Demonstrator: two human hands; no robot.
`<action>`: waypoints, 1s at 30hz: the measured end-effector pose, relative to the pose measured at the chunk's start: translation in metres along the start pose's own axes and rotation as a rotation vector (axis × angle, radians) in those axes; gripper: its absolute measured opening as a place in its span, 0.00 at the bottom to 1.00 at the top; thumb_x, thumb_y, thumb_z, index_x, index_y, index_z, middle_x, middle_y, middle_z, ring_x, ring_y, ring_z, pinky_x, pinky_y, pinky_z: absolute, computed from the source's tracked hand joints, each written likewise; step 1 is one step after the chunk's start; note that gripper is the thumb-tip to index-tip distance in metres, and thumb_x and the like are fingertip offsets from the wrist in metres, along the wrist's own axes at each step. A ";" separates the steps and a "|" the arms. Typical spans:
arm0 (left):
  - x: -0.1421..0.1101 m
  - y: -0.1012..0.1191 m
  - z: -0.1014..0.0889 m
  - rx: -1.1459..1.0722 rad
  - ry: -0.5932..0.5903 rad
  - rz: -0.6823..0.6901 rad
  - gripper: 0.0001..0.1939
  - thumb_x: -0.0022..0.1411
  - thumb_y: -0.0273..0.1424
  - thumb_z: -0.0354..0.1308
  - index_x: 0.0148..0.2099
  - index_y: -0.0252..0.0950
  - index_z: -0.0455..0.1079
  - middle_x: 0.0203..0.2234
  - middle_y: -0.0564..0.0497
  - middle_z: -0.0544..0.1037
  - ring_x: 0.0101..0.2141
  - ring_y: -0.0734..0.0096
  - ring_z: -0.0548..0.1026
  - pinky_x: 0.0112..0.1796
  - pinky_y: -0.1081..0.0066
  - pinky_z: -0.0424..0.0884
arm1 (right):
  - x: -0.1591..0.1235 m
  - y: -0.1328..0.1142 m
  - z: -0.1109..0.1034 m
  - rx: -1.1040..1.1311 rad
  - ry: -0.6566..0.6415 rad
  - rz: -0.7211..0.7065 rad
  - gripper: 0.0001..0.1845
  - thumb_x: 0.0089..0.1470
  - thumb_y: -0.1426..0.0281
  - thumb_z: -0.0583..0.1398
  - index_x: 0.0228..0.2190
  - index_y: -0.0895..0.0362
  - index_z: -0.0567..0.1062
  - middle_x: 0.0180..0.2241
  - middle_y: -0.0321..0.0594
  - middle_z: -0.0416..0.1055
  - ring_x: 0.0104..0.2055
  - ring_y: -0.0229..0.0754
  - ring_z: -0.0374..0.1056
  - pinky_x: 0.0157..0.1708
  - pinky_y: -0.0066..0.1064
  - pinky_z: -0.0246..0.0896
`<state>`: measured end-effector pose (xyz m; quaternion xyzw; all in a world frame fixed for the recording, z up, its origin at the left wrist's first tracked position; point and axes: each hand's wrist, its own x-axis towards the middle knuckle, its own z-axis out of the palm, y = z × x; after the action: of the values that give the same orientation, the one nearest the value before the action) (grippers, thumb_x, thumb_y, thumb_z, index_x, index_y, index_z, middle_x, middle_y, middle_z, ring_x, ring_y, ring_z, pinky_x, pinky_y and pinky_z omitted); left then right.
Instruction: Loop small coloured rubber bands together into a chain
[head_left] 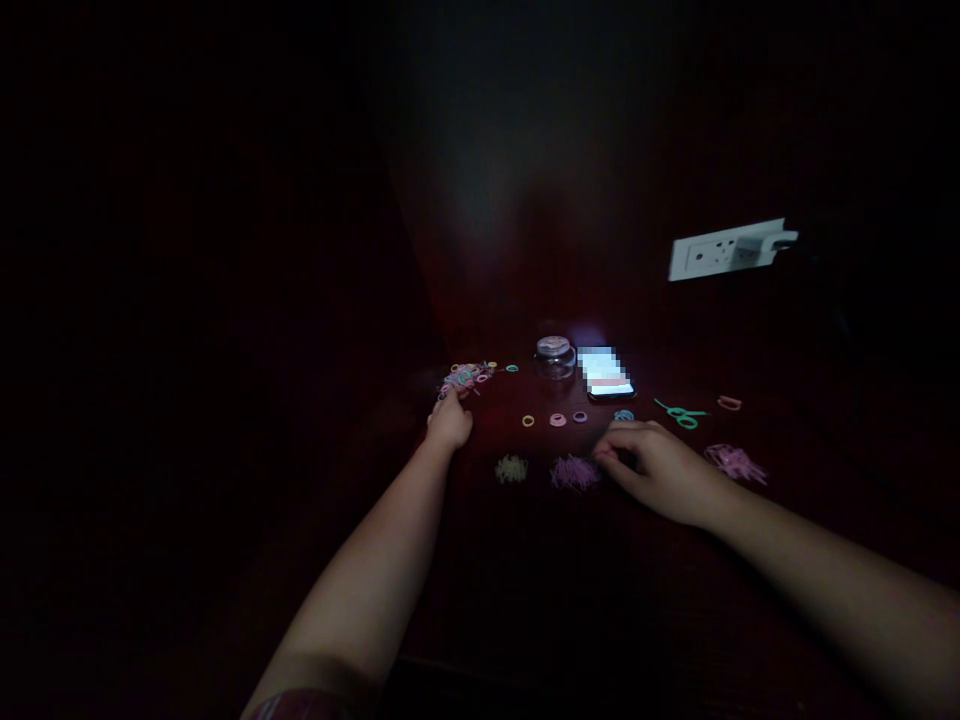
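Note:
My left hand (450,421) reaches to the far left, its fingers stretched onto a heap of small coloured hair ties (466,374); thumb and fingers look apart. My right hand (646,456) is closed in a pinch beside a loose pile of thin purple bands (574,472). Whatever its fingertips hold, if anything, is too small and dark to tell. Just beyond it lies a blue hair tie bundle (623,415). A row of yellow (528,421), pink (558,420) and purple rings (580,417) sits between my hands. Nearer lies a yellow-green pile of bands (511,469).
A clear lidded jar (554,358) and a lit phone (606,373) stand at the back. Green looped scissors-like thing (682,415), an orange band (729,403) and a pink pile (736,463) lie to the right. A socket (724,250) with a plug is on the wall.

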<state>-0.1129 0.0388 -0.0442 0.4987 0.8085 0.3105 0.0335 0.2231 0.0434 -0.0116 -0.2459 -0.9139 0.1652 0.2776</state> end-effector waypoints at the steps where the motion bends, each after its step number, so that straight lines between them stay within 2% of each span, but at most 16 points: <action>1: 0.002 -0.003 0.001 -0.029 0.010 0.012 0.28 0.56 0.19 0.54 0.59 0.38 0.63 0.54 0.46 0.74 0.55 0.61 0.71 0.56 0.63 0.65 | 0.000 0.000 0.000 0.002 -0.001 -0.001 0.09 0.57 0.71 0.56 0.27 0.55 0.74 0.27 0.36 0.71 0.29 0.38 0.65 0.34 0.32 0.57; 5: 0.007 -0.010 0.002 -0.128 0.048 0.037 0.26 0.58 0.15 0.49 0.59 0.33 0.60 0.53 0.42 0.74 0.45 0.73 0.77 0.48 0.73 0.71 | 0.000 0.001 0.000 0.006 0.005 -0.011 0.09 0.56 0.71 0.57 0.26 0.55 0.74 0.27 0.36 0.71 0.28 0.39 0.65 0.34 0.32 0.57; 9: 0.008 -0.012 0.001 -0.149 0.057 0.032 0.23 0.59 0.17 0.51 0.57 0.32 0.62 0.52 0.42 0.74 0.38 0.77 0.78 0.44 0.75 0.73 | 0.000 0.001 0.000 0.008 0.020 -0.022 0.08 0.56 0.72 0.57 0.26 0.54 0.75 0.27 0.36 0.72 0.28 0.39 0.66 0.33 0.32 0.58; 15: 0.004 -0.006 -0.006 -0.029 0.036 0.003 0.13 0.57 0.24 0.59 0.46 0.35 0.74 0.44 0.44 0.79 0.43 0.65 0.77 0.48 0.70 0.71 | 0.001 0.001 0.001 0.006 0.033 -0.030 0.08 0.55 0.72 0.57 0.26 0.55 0.75 0.27 0.37 0.72 0.29 0.39 0.66 0.33 0.32 0.58; 18: 0.001 -0.004 -0.009 0.053 0.030 -0.021 0.08 0.57 0.29 0.60 0.41 0.37 0.77 0.43 0.44 0.79 0.45 0.60 0.77 0.50 0.65 0.68 | 0.001 -0.001 -0.001 0.007 0.026 -0.020 0.09 0.56 0.72 0.57 0.27 0.55 0.75 0.27 0.37 0.72 0.30 0.40 0.66 0.34 0.33 0.58; 22: -0.001 -0.002 -0.012 0.102 0.020 -0.014 0.06 0.58 0.29 0.58 0.36 0.37 0.77 0.38 0.44 0.80 0.43 0.59 0.77 0.49 0.64 0.68 | 0.001 -0.003 -0.002 0.010 0.024 -0.015 0.08 0.56 0.72 0.57 0.27 0.55 0.75 0.28 0.37 0.72 0.30 0.40 0.67 0.36 0.34 0.58; 26: -0.008 0.016 -0.015 0.066 0.005 0.110 0.07 0.62 0.30 0.56 0.37 0.35 0.75 0.37 0.44 0.80 0.41 0.61 0.77 0.47 0.67 0.69 | 0.001 -0.003 -0.002 0.017 0.032 -0.028 0.08 0.56 0.72 0.57 0.26 0.56 0.75 0.27 0.37 0.71 0.29 0.39 0.66 0.34 0.33 0.58; 30: -0.032 0.062 -0.016 -0.017 -0.013 0.400 0.08 0.67 0.32 0.52 0.41 0.38 0.72 0.41 0.49 0.78 0.44 0.66 0.75 0.49 0.68 0.68 | 0.001 -0.004 -0.002 0.027 0.074 -0.028 0.08 0.56 0.72 0.58 0.26 0.56 0.75 0.26 0.37 0.71 0.30 0.39 0.66 0.34 0.32 0.57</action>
<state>-0.0541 0.0235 -0.0067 0.6513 0.6903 0.3146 -0.0193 0.2217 0.0409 -0.0080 -0.2354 -0.9041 0.1644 0.3165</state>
